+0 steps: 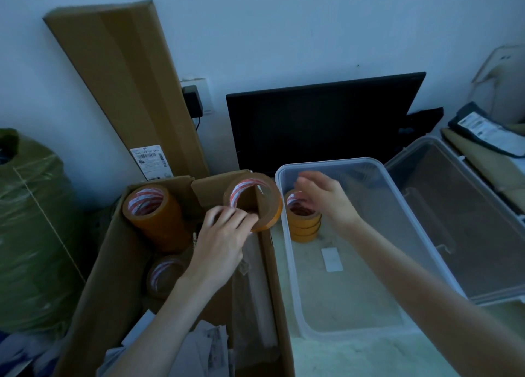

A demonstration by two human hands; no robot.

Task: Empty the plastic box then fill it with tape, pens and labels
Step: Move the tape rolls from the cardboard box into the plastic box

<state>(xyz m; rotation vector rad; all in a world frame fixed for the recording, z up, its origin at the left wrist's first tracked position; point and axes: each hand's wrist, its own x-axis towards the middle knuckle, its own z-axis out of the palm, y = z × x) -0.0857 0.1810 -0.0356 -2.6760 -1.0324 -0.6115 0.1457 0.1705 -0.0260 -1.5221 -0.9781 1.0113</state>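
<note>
A clear plastic box [287, 234] stands on the floor right of an open cardboard box [93, 277]. Inside its far left corner is a stack of brown tape rolls [304, 226], and a small white label [331, 259] lies on its bottom. My left hand [224, 234] grips another brown tape roll [267, 203] above the cardboard box's right wall, close to the plastic box's rim. My right hand [326, 197] hovers over the plastic box beside the stack, fingers apart, holding nothing. More tape rolls [153, 214] and papers [204, 345] lie in the cardboard box.
The plastic box's clear lid [460, 220] lies to the right. A black monitor [321, 126] leans against the wall behind. A tall flat carton [125, 84] stands at the back left, a green wrapped bundle [31, 234] at far left.
</note>
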